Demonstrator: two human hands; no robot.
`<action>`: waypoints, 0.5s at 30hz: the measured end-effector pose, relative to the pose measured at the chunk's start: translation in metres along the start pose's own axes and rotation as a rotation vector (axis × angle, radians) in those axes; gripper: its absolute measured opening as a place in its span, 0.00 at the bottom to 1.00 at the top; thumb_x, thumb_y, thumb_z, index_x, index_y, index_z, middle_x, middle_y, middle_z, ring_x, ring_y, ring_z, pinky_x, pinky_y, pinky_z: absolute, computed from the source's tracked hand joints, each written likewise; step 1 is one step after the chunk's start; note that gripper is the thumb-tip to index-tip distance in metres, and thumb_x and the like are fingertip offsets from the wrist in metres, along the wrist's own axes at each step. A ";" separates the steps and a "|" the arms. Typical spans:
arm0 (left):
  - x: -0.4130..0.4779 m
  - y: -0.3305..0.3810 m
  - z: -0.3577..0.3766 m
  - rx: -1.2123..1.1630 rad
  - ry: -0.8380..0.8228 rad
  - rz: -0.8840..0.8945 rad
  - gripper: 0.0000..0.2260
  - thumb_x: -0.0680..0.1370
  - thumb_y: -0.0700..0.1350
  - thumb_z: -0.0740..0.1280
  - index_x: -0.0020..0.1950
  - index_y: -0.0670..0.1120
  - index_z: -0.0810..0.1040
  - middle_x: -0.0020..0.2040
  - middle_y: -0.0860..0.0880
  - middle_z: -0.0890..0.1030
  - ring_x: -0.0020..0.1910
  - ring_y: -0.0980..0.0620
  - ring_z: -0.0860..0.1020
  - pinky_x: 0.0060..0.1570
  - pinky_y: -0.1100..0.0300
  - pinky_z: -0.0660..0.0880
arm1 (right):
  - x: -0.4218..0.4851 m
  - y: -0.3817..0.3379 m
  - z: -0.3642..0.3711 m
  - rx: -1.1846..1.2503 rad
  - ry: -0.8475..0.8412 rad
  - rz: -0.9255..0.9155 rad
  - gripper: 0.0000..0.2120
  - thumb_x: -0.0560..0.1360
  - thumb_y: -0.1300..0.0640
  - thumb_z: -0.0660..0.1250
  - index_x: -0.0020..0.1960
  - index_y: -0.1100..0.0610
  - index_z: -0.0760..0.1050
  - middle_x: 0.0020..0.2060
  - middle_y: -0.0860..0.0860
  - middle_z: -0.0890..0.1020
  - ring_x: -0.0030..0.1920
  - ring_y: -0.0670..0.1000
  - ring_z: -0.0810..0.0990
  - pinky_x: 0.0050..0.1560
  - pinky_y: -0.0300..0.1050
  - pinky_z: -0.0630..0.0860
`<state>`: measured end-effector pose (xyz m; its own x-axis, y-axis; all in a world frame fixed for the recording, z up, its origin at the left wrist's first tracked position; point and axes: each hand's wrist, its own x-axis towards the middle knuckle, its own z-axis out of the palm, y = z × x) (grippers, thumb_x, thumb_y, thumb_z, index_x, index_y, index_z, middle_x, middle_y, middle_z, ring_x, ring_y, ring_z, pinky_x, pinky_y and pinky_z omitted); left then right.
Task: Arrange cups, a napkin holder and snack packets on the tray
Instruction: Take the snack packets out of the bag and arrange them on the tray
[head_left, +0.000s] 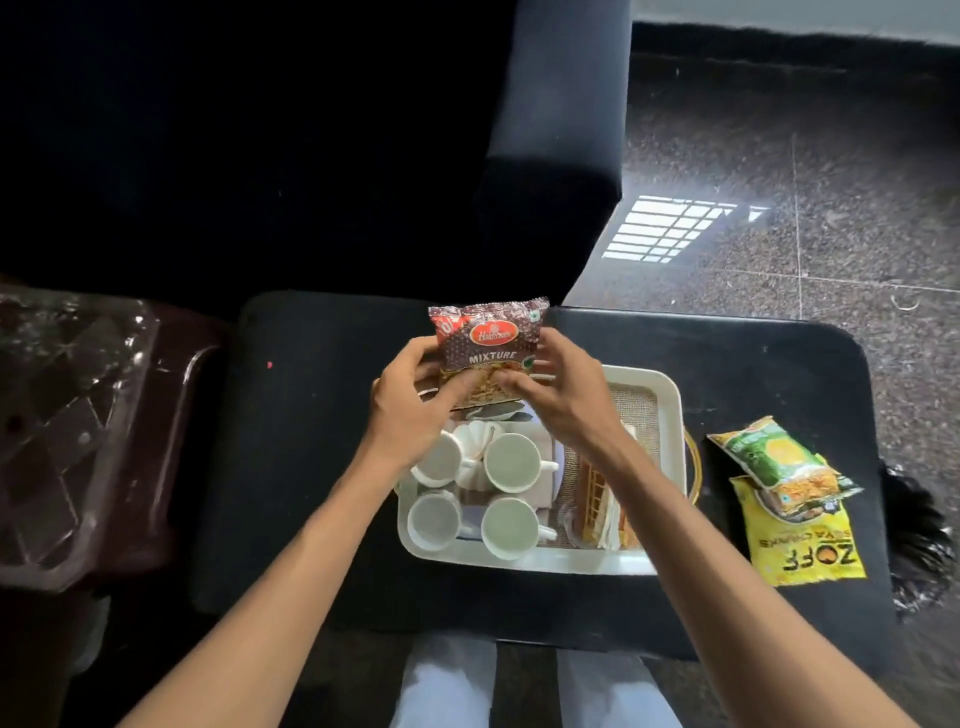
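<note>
Above 12 o'clock edge of the tray (670, 400), L hand (410, 400) and R hand (556, 387) grip the Mixture packet (488, 343) — both curled round its lower half; white cups (511, 462) at tray's 9 o'clock.

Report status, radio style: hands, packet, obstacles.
Left grip and right grip hold mixture packet over tray far end. Four cups, napkin holder in tray. Two packets wait on table, right of tray.

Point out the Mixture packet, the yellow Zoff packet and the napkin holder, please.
Mixture packet (492, 335): head view, on its red logo.
yellow Zoff packet (818, 557): head view, on its black lettering.
napkin holder (592, 499): head view, on its wooden lattice side.
</note>
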<state>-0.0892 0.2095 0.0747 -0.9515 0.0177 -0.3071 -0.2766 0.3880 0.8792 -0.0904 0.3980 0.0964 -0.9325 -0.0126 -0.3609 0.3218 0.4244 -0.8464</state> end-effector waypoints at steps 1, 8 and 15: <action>0.005 -0.007 -0.002 0.018 0.015 -0.024 0.16 0.75 0.51 0.76 0.60 0.53 0.78 0.53 0.59 0.85 0.54 0.65 0.82 0.52 0.70 0.78 | 0.006 0.004 0.012 0.004 0.018 0.008 0.21 0.72 0.55 0.76 0.62 0.55 0.76 0.51 0.41 0.81 0.50 0.39 0.79 0.53 0.35 0.77; 0.031 -0.048 -0.012 0.056 0.058 -0.240 0.09 0.78 0.47 0.72 0.57 0.48 0.81 0.52 0.52 0.85 0.53 0.53 0.84 0.58 0.49 0.82 | 0.030 0.026 0.071 -0.113 0.076 0.122 0.20 0.73 0.54 0.75 0.62 0.58 0.77 0.56 0.50 0.84 0.51 0.47 0.80 0.53 0.44 0.78; 0.032 -0.060 -0.012 0.064 0.045 -0.280 0.12 0.81 0.45 0.69 0.63 0.47 0.80 0.55 0.51 0.84 0.55 0.55 0.82 0.59 0.55 0.80 | 0.038 0.034 0.083 -0.167 0.056 0.245 0.22 0.73 0.51 0.75 0.63 0.60 0.75 0.58 0.53 0.84 0.54 0.52 0.82 0.57 0.49 0.79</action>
<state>-0.1044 0.1761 0.0165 -0.8446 -0.1388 -0.5172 -0.5219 0.4293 0.7371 -0.1012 0.3368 0.0215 -0.8394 0.1565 -0.5205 0.5114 0.5518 -0.6587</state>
